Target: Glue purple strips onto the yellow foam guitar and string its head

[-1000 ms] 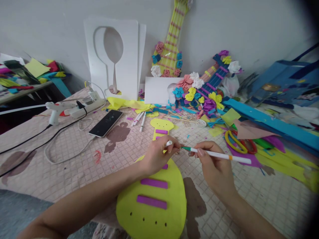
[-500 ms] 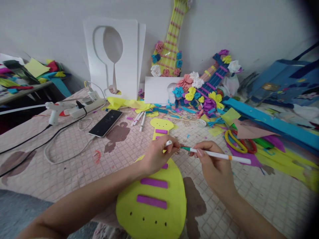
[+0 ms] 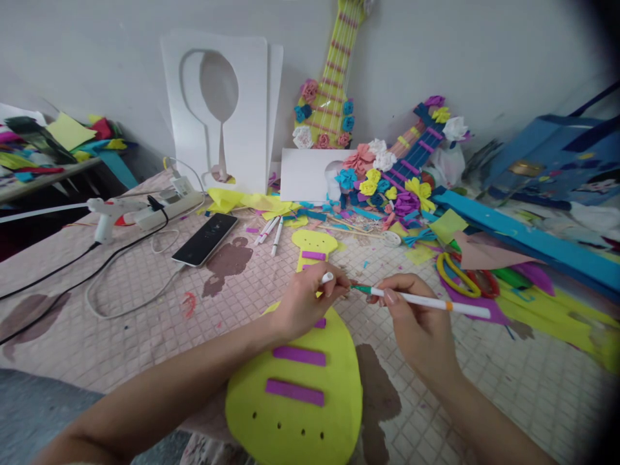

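Observation:
My right hand [image 3: 419, 316] is closed around a white marker [image 3: 426, 301] with an orange band and a green tip. The tip points left, at the pinched fingertips of my left hand [image 3: 307, 300]. A white rounded end, like that of a pen or cap [image 3: 328, 278], sticks out between those left fingers; the rest of it is hidden. Anything small at the fingertips is too small to make out. Under my left hand and forearm lies a yellow guitar-shaped cutout [image 3: 295, 420] with purple strips [image 3: 295, 392] across it and small dark holes near its bottom.
A phone [image 3: 206, 240], a glue gun [image 3: 109, 216] and a power strip [image 3: 169, 210] with cables lie left. Several pens [image 3: 277, 236] lie behind the cutout. Decorated paper guitars [image 3: 334, 77] lean at the back. Yellow-handled scissors [image 3: 458, 276] and coloured paper are right.
The marker in my right hand has shifted very slightly to the right. My left hand and the yellow cutout look the same.

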The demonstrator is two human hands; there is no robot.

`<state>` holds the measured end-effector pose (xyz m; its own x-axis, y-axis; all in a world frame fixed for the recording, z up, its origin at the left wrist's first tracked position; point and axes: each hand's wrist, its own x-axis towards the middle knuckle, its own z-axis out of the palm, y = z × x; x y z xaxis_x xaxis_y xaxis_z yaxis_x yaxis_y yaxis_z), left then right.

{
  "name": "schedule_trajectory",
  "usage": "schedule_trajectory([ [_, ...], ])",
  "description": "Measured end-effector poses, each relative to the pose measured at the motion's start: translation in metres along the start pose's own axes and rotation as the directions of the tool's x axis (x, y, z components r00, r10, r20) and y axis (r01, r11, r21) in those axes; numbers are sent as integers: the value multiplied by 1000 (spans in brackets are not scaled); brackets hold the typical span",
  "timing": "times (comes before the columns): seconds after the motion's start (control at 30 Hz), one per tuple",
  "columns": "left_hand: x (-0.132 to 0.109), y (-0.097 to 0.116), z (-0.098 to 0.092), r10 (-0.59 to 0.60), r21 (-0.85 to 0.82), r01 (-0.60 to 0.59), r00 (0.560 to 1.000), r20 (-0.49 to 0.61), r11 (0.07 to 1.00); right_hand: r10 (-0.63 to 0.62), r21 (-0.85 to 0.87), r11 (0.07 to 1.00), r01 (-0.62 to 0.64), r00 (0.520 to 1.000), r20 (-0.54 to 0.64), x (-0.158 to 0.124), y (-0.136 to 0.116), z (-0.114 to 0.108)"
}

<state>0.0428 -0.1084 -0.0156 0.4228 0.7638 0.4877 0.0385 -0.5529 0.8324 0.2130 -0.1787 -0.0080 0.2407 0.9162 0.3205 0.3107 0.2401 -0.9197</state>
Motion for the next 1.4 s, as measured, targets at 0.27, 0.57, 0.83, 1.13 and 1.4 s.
schedule_trajectory([
  [0.27, 0, -2, 0, 22, 18, -22, 1000, -10, 1000, 1, 7, 1000, -1, 1000, -1, 0, 1, 0],
  [0.57, 0, -3, -1, 28, 17, -28, 1000, 4, 999, -3, 24, 1000, 3, 1000, 3, 0, 1, 0],
  [0.83, -1, -4, 0, 11, 13, -11, 1000, -2, 1000, -12, 9, 1000, 12, 1000, 1, -1, 1, 0],
  [1.13, 0, -3, 0, 11, 3, -11, 1000, 15, 1000, -10, 30, 1000, 9, 1000, 8, 0, 2, -1],
  [1.4, 0, -2, 0, 31, 4, -31, 1000, 2, 1000, -7, 11, 1000, 7, 1000, 10, -1, 2, -1],
])
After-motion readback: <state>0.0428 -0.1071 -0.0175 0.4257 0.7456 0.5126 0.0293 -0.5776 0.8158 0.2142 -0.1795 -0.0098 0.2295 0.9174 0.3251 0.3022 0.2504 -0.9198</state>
